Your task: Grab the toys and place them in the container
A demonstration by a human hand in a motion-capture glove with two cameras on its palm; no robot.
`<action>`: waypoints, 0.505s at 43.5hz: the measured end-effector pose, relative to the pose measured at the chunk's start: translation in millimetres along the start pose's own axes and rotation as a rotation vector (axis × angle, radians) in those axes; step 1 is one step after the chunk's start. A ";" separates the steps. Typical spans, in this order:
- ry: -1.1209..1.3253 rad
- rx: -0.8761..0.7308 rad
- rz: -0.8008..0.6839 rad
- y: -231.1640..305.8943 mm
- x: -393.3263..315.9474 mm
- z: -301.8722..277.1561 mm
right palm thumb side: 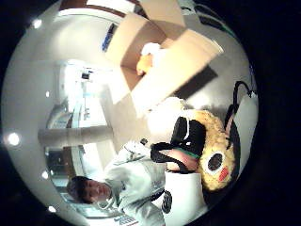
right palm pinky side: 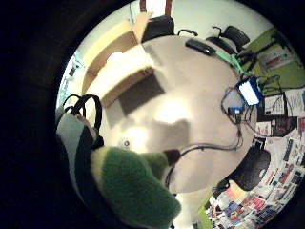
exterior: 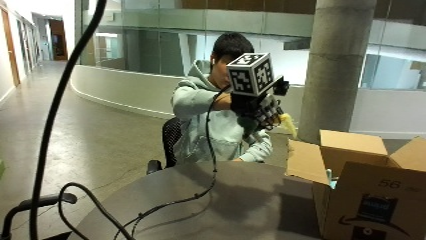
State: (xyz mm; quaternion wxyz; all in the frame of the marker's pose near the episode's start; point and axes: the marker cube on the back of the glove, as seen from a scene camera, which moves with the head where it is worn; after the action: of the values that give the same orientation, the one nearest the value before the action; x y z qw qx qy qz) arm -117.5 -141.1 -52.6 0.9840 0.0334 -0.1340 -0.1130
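Observation:
My gloved right hand (exterior: 265, 111) is raised in front of the person's chest, high above the round table (exterior: 219, 200). Its fingers curl round a plush toy (exterior: 287, 125), of which only a yellow tip shows here. The thumb side palm view shows the toy's yellow fuzzy face (right palm thumb side: 214, 150) with a dark eye, close against the palm. Its green part (right palm pinky side: 133, 186) fills the little finger side palm view. The open cardboard box (exterior: 359, 170) stands on the table's right side, below and to the right of the hand. A yellow and white toy (right palm thumb side: 148, 61) lies inside the box (right palm thumb side: 155, 47).
A black cable (exterior: 200, 192) runs from the hand across the table. A small lit screen (right palm pinky side: 249, 91) with wires sits near the table's edge, and office chairs (right palm pinky side: 236, 36) stand round it. A concrete column (exterior: 333, 70) rises behind the box.

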 end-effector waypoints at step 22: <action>-0.480 0.311 -0.082 -118.3 -104.4 29.3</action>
State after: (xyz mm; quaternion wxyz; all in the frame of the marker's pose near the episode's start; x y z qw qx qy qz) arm -248.6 -233.1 -62.4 0.9019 0.1614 -0.3770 -0.1356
